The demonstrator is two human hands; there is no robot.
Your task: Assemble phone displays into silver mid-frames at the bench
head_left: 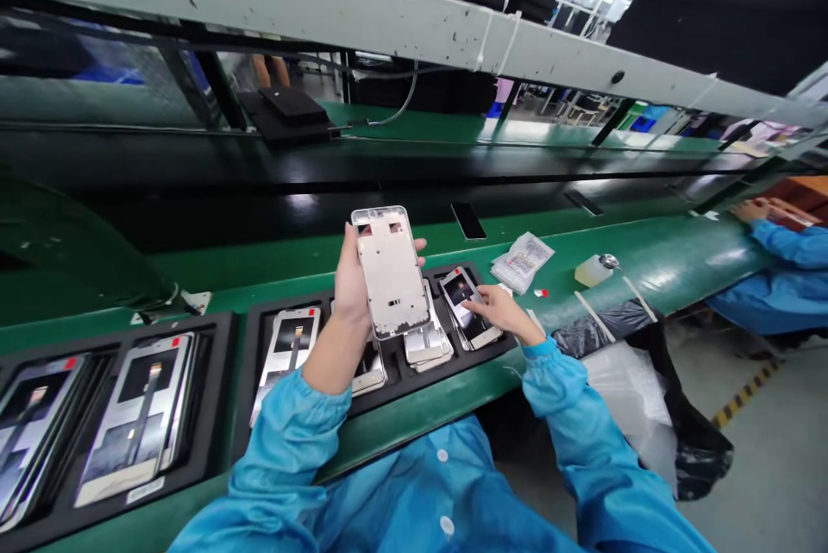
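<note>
My left hand [353, 285] grips a pale metal phone frame [390, 270] and holds it upright above a black tray [414, 376] on the green bench. My right hand [498, 310] rests on a phone screen panel [467, 308] lying in the tray's right slot, fingers curled round its edge. A small stack of similar frames [427, 343] lies in the tray just below the held one. More screen panels [288, 346] fill the slots to the left. Both my sleeves are blue.
A second black tray [213, 449] with screen panels sits at the far left. A plastic packet [523, 260], a white bottle [592, 270] and a dark phone [468, 221] lie on the bench. A co-worker's blue sleeve [776, 264] is at right. A black bag [653, 380] hangs below the bench edge.
</note>
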